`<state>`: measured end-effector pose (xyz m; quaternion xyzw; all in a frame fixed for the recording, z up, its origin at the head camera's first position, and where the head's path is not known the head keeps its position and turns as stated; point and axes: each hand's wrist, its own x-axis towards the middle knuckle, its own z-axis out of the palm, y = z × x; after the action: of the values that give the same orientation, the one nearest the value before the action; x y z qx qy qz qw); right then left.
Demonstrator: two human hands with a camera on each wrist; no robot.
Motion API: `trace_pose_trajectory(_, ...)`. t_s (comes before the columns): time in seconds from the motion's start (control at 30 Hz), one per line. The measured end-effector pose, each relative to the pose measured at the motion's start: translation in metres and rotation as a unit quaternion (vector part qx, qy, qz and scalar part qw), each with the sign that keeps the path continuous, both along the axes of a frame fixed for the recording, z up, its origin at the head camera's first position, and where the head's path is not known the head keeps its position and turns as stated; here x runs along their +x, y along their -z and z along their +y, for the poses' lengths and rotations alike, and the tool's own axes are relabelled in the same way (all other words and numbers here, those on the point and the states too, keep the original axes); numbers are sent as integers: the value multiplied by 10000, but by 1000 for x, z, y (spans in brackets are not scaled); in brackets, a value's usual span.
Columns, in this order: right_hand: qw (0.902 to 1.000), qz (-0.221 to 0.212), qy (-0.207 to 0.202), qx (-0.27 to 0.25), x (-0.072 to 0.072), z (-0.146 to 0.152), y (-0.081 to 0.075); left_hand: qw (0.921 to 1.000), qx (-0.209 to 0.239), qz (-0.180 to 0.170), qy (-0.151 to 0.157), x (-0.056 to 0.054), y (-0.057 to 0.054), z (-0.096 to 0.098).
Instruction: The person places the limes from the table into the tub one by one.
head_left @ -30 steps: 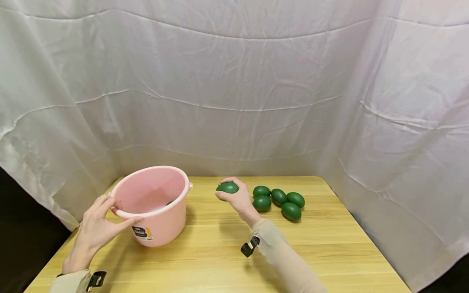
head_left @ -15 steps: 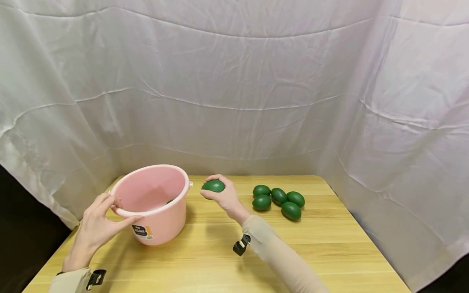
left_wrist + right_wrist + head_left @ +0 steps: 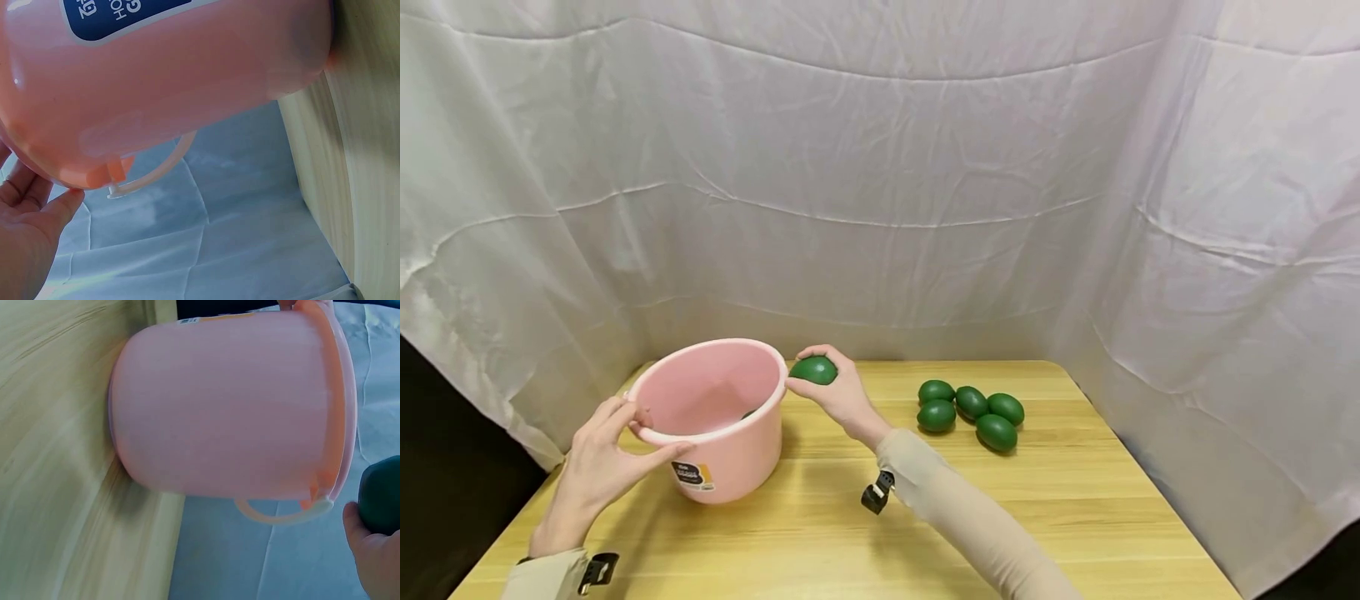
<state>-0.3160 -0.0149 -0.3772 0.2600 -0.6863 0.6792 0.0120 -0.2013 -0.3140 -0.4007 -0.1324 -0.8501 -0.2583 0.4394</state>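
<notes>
A pink bucket (image 3: 741, 458) stands on the left part of the table, with a dark label on its front. My left hand (image 3: 597, 467) grips its rim, thumb outside and fingers over the edge; the left wrist view shows the thumb (image 3: 67, 203) against the rim. Just beyond the bucket's right rim, my right hand (image 3: 844, 398) holds a dark green avocado (image 3: 815, 370) between thumb and fingers. The right wrist view shows this avocado (image 3: 382, 495) level with the bucket's mouth, beside it. Inside the bucket a bit of another green avocado (image 3: 748, 413) shows; the front wall hides the rest.
Several more green avocados (image 3: 997, 433) lie in a cluster on the right of the wooden table (image 3: 1075, 500). Pale cloth curtains (image 3: 880, 250) surround the back and sides. A white handle (image 3: 281, 519) hangs from the bucket's side.
My right hand has carried the avocado leftward from near the cluster to the bucket's right rim. My left hand and the bucket have stayed in place.
</notes>
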Motion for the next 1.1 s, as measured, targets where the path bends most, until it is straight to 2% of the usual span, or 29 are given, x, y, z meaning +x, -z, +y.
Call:
trace_pose_trajectory(0.3, 10000, -14, 30, 62, 0, -16, -10, 10000, 36, -73, -13, 0, 0, 0)
trace_pose_trajectory(0.57, 9992, 267, -118, 276, -1, -34, -20, 9999, 78, -116, -14, 0, 1, -1)
trace_pose_trajectory(0.7, 9979, 335, -123, 548, 0, -40, -24, 9999, 57, -99, -14, -1, 0, -1)
trace_pose_trajectory(0.83, 9958, 408, 36, 822, -1, -45, -27, 10000, -21, -35, -2, -1, -1, 0)
trace_pose_trajectory(1.1, 9926, 488, 84, 1109, -8, -53, -29, 9998, 82, -195, -45, 1, -1, 0)
